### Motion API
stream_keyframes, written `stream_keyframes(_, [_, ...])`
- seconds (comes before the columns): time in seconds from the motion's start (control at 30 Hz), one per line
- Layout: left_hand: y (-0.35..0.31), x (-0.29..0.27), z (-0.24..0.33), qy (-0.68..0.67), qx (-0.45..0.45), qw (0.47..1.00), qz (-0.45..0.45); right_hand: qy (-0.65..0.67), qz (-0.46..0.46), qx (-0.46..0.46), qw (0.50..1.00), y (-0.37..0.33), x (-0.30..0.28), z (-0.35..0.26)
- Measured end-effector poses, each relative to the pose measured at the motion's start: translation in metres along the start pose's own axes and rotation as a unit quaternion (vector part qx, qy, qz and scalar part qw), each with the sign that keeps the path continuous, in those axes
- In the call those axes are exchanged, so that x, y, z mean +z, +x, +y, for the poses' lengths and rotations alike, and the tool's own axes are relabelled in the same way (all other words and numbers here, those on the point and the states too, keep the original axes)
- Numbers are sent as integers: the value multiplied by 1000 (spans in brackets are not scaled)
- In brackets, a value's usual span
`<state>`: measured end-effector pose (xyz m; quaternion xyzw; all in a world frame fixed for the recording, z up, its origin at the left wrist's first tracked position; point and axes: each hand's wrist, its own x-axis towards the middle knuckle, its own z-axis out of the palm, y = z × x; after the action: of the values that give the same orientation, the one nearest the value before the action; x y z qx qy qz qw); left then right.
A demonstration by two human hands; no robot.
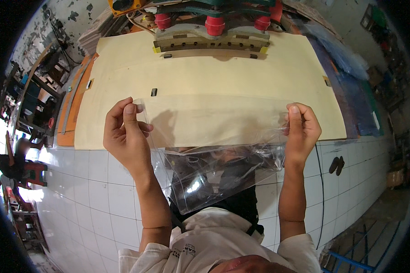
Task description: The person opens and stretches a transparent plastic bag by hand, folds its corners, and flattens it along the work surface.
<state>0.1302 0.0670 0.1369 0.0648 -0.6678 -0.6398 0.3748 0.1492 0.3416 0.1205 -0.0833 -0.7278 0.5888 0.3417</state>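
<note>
White tiled floor (109,204) surrounds a desk (67,139) spread with a cream sheet (241,75). A green machine with red cylinders (215,27) blocks the sheet's far middle. Clear plastic (214,182), bag or single sheet I cannot tell, stretches above the desk's near edge, its creased lower part hanging before the person's body. The left hand (128,129) and right hand (303,129) pinch its upper corners, thumbs against fingers. Dark sandals (336,165) lie rightward on the floor; a small black block (154,92) sits beyond the plastic.

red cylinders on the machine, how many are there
3: left red cylinder, middle red cylinder, right red cylinder, in a row on the machine; more may be hidden behind.
</note>
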Motion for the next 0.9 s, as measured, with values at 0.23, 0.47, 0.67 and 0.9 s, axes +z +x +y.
stream_keyframes(0.23, [6,7,-27,52,113,992,32,-29,5,-12,1000,2,6,-3])
stream_keyframes(0.47, [9,7,-23,49,35,998,-11,-5,-31,2,999,7,2,1])
stream_keyframes(0.67, [11,3,-18,-4,-37,998,-43,31,-31,-26,999,6,-4,7])
stream_keyframes(0.9, [9,-4,-19,-49,-54,994,-80,36,13,-98,994,-8,-17,6])
